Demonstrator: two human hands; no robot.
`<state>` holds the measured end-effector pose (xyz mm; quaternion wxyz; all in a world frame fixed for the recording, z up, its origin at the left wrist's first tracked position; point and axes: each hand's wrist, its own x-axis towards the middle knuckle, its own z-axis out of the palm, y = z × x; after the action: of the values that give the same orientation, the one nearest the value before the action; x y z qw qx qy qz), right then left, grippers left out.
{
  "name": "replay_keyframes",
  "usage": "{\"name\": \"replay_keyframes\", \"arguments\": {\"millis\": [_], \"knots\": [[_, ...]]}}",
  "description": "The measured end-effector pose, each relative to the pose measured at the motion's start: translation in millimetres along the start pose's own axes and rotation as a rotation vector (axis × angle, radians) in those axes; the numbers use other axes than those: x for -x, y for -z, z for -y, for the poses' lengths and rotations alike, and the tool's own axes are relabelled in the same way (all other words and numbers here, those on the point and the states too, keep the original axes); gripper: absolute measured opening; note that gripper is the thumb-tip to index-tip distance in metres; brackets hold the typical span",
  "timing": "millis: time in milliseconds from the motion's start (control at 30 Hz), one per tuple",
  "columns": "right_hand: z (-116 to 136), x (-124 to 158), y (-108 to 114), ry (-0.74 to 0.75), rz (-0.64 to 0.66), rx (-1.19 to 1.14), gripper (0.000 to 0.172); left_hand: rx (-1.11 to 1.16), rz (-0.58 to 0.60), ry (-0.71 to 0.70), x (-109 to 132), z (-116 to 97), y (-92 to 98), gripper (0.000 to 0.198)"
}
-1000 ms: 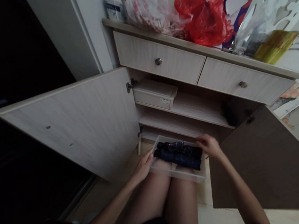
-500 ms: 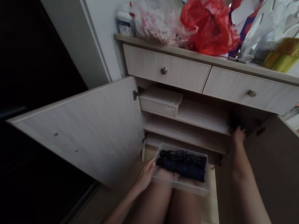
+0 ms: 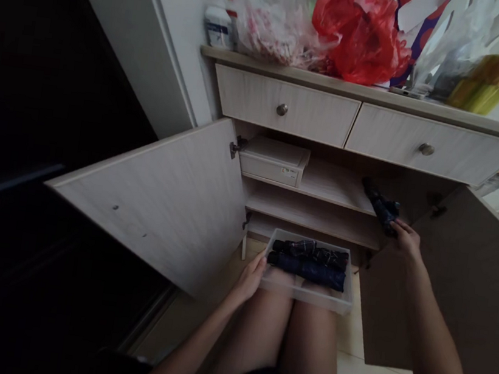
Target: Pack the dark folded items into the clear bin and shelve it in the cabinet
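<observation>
A clear plastic box (image 3: 322,299) rests on my knees, and my left hand (image 3: 251,278) grips its left side. Two folded umbrellas lie side by side in it: a dark checked umbrella (image 3: 309,252) at the back and a navy blue umbrella (image 3: 307,270) in front. My right hand (image 3: 406,237) is closed on one end of another folded umbrella (image 3: 380,205), dark in colour. That umbrella is held tilted at the right front of the cabinet's upper shelf (image 3: 333,182), its far end pointing up and left.
Both cabinet doors stand open, the left door (image 3: 156,199) and the right door (image 3: 452,287) flanking my arms. A white lidded box (image 3: 274,161) sits on the upper shelf. Above the two drawers, the cabinet top carries a red plastic bag (image 3: 361,33), a clear bag (image 3: 275,25) and a white bottle (image 3: 218,26).
My right hand has drawn the dark umbrella out from the shelf's right corner, forward and into clearer view. The left hand still holds the box; the whole view has shifted slightly.
</observation>
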<state>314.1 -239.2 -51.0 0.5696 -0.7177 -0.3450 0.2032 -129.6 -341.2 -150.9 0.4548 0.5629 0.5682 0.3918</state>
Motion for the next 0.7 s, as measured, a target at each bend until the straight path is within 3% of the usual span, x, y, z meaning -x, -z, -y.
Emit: {"name": "replay_keyframes", "arguments": {"millis": [167, 333, 500, 700], "knots": [[3, 86, 33, -0.13, 0.337, -0.134, 0.058, 0.004, 0.003, -0.005, 1, -8, -1.4, 0.073], [10, 149, 40, 0.007, 0.673, -0.063, 0.048, 0.003, -0.003, -0.031, 0, -6, -4.8, 0.065], [4, 172, 28, 0.179, 0.927, 0.11, 0.035, 0.041, -0.05, -0.023, -2, -1, -8.0, 0.063], [-7, 171, 6, 0.453, 1.039, 0.339, 0.019, 0.014, -0.039, -0.038, 1, -3, -3.8, 0.063]]}}
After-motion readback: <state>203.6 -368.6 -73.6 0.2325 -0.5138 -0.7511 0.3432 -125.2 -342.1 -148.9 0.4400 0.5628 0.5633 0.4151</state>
